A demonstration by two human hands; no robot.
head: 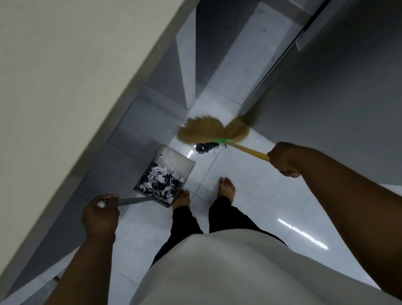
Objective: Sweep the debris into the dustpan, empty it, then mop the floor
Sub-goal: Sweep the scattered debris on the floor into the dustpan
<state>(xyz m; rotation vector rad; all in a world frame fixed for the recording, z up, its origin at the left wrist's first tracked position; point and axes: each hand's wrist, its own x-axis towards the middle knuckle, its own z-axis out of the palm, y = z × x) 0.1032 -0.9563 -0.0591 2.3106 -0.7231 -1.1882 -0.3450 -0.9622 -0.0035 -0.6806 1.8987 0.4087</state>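
Past our white shirt [216,283] our hands are apart: left hand [100,214] grips the dustpan [178,161] handle, right hand [285,159] grips the broom [213,130] stick. Debris [162,181] lies in the dustpan on the floor [255,196], more beside the bristles.

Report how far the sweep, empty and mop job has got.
Done: a heap of black-and-white paper scraps sits in the grey metal dustpan, which the left hand holds by its handle. In hand: the right hand works the yellow-handled straw broom beside a small dark debris pile on the white tiled floor. Left: emptying, then mopping.
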